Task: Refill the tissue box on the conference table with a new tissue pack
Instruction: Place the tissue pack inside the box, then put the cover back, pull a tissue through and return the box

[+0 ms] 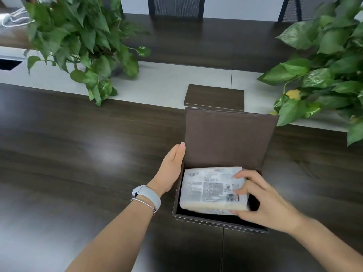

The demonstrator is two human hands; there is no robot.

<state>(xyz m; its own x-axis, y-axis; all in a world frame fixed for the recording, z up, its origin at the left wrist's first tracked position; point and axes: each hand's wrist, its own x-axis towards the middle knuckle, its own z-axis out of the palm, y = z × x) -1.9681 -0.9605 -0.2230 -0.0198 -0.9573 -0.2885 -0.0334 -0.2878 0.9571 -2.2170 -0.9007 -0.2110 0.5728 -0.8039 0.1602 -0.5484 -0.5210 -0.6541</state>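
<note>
A dark brown tissue box (196,217) stands on the dark conference table, its hinged lid (227,136) raised upright at the back. A clear-wrapped tissue pack (212,190) with printed text and a barcode lies tilted in the box opening, its near edge above the rim. My right hand (265,201) grips the pack's right end, fingers on top and thumb below. My left hand (172,167) lies flat against the box's left wall and the lid's left edge, steadying it.
Behind the box a flat brown panel (215,97) lies on the grey centre strip (161,83). Leafy potted plants stand at the back left (78,42) and right (324,65). A cable opening (8,63) sits far left. Chairs (176,6) line the far side.
</note>
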